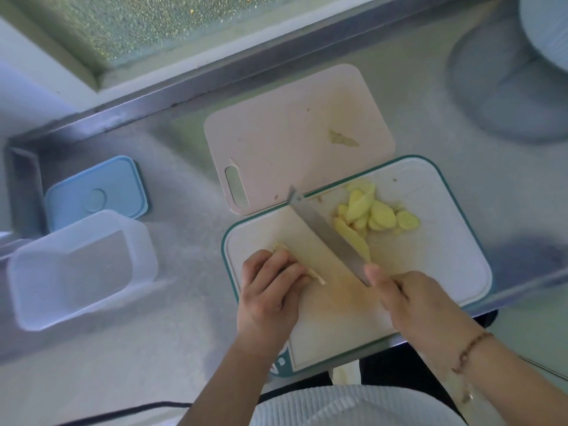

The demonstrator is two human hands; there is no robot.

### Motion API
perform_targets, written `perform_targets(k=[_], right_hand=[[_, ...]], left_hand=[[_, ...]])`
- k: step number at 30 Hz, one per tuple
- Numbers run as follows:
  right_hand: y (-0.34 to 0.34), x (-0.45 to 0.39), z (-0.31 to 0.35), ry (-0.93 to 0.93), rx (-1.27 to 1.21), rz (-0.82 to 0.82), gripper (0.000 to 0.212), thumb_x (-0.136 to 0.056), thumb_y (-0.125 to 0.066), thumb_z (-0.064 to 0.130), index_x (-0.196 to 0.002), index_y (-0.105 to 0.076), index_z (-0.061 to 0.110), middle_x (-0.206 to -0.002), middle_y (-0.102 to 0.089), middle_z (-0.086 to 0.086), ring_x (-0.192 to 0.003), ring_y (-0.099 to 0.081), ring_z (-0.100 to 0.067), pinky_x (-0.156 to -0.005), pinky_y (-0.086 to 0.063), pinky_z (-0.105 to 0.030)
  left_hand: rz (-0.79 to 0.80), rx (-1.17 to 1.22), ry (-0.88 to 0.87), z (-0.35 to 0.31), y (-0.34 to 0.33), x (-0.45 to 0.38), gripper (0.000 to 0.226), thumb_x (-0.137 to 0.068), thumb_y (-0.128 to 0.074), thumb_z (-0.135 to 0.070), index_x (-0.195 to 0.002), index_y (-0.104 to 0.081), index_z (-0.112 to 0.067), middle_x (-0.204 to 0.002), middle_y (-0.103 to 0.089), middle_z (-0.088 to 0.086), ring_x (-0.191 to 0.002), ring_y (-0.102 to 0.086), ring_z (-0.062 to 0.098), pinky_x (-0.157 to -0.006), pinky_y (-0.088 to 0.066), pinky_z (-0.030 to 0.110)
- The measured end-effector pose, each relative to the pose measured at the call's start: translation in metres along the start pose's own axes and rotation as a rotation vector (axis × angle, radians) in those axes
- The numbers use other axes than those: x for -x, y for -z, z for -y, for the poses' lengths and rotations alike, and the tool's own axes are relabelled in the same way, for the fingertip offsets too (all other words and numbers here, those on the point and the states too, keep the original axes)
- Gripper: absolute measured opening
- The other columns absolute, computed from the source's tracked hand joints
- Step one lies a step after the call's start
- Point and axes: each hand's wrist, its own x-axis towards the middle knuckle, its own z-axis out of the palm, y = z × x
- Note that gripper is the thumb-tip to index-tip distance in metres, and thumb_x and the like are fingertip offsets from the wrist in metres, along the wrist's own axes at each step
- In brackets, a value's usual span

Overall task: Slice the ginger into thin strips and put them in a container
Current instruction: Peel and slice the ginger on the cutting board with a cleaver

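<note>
- Holding down the pale yellow ginger chunk [284, 252] with our left hand [270, 290], fingers curled over it, on the white cutting board with a teal rim [455, 241].
- Our right hand [408, 299] grips the steel kitchen knife [325, 232]; its blade runs diagonally, just right of the chunk.
- So the next cut looks like it lands right beside our left fingertips.
- Cut yellow ginger slices [375, 215] pile up right of the blade.
- The clear plastic container [76, 269] sits on the steel table [190, 229], well off to the left, so the left hand's nearer.
</note>
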Motion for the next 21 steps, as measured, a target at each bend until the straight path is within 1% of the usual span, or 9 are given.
perform_targets(k=[3,6,8,11,13,15,18,21], right_hand=[[0.002,-0.003,0.002,0.021,-0.039,0.020,0.062,-0.080,-0.026,0.073,-0.050,-0.028,0.019,-0.036,-0.028,0.008,-0.037,-0.031,-0.005,-0.049,-0.031,-0.025],[-0.005,0.009,0.001,0.045,-0.044,0.025,0.070,-0.081,-0.020,0.080,-0.051,-0.032,0.018,-0.042,-0.032,0.005,-0.041,-0.033,-0.006,-0.047,-0.032,-0.020],[-0.010,0.019,0.004,0.081,-0.059,0.022,0.073,-0.078,-0.021,0.083,-0.052,-0.032,0.016,-0.044,-0.031,0.003,-0.043,-0.032,-0.007,-0.047,-0.033,-0.019],[-0.013,0.027,0.010,0.153,-0.039,0.034,0.070,-0.082,-0.022,0.079,-0.058,-0.034,0.014,-0.045,-0.028,0.002,-0.045,-0.031,-0.009,-0.048,-0.030,-0.021],[-0.015,0.027,0.012,0.201,-0.013,0.053,0.074,-0.081,-0.020,0.081,-0.057,-0.030,0.012,-0.046,-0.029,0.000,-0.046,-0.032,-0.010,-0.047,-0.028,-0.022],[-0.015,0.027,0.011,0.213,0.004,0.056,0.075,-0.078,-0.019,0.083,-0.056,-0.029,0.013,-0.047,-0.030,-0.001,-0.045,-0.032,-0.011,-0.046,-0.027,-0.022],[-0.015,0.026,0.009,0.195,-0.006,0.039,0.073,-0.077,-0.019,0.084,-0.056,-0.030,0.014,-0.045,-0.030,0.001,-0.044,-0.032,-0.010,-0.045,-0.027,-0.021],[-0.014,0.027,0.007,0.167,-0.026,0.023,0.069,-0.074,-0.019,0.084,-0.057,-0.036,0.019,-0.045,-0.032,0.001,-0.045,-0.033,-0.010,-0.046,-0.028,-0.019]], left_hand=[[-0.008,0.010,-0.001,-0.001,0.001,0.002,0.010,-0.078,-0.083,-0.001,-0.085,-0.078,-0.007,-0.100,-0.070,0.002,-0.103,-0.054,0.023,-0.098,-0.043,0.025],[-0.026,0.012,-0.002,-0.002,0.001,0.003,0.011,-0.077,-0.085,-0.001,-0.084,-0.078,-0.006,-0.101,-0.069,0.001,-0.101,-0.056,0.024,-0.097,-0.044,0.027],[-0.033,0.003,-0.005,-0.002,0.000,0.004,0.010,-0.077,-0.085,-0.001,-0.083,-0.078,-0.005,-0.099,-0.070,0.003,-0.099,-0.057,0.026,-0.097,-0.044,0.027],[-0.032,-0.003,-0.011,-0.003,-0.001,0.006,0.006,-0.079,-0.082,0.000,-0.084,-0.079,-0.003,-0.099,-0.071,0.006,-0.097,-0.059,0.030,-0.095,-0.048,0.031],[-0.030,0.010,-0.016,-0.002,-0.001,0.006,0.002,-0.085,-0.077,-0.002,-0.086,-0.078,-0.003,-0.098,-0.072,0.009,-0.096,-0.061,0.034,-0.094,-0.049,0.033],[-0.034,0.030,-0.021,-0.002,-0.001,0.006,0.004,-0.088,-0.074,-0.003,-0.090,-0.077,-0.004,-0.098,-0.071,0.010,-0.096,-0.061,0.035,-0.093,-0.050,0.035],[-0.023,0.026,-0.010,-0.002,-0.002,0.005,0.007,-0.083,-0.078,0.001,-0.089,-0.078,-0.002,-0.103,-0.067,0.004,-0.097,-0.060,0.032,-0.093,-0.049,0.035],[-0.031,0.020,0.007,-0.005,-0.003,0.003,0.022,-0.079,-0.083,-0.004,-0.097,-0.073,-0.013,-0.109,-0.061,0.001,-0.098,-0.057,0.030,-0.095,-0.046,0.032]])
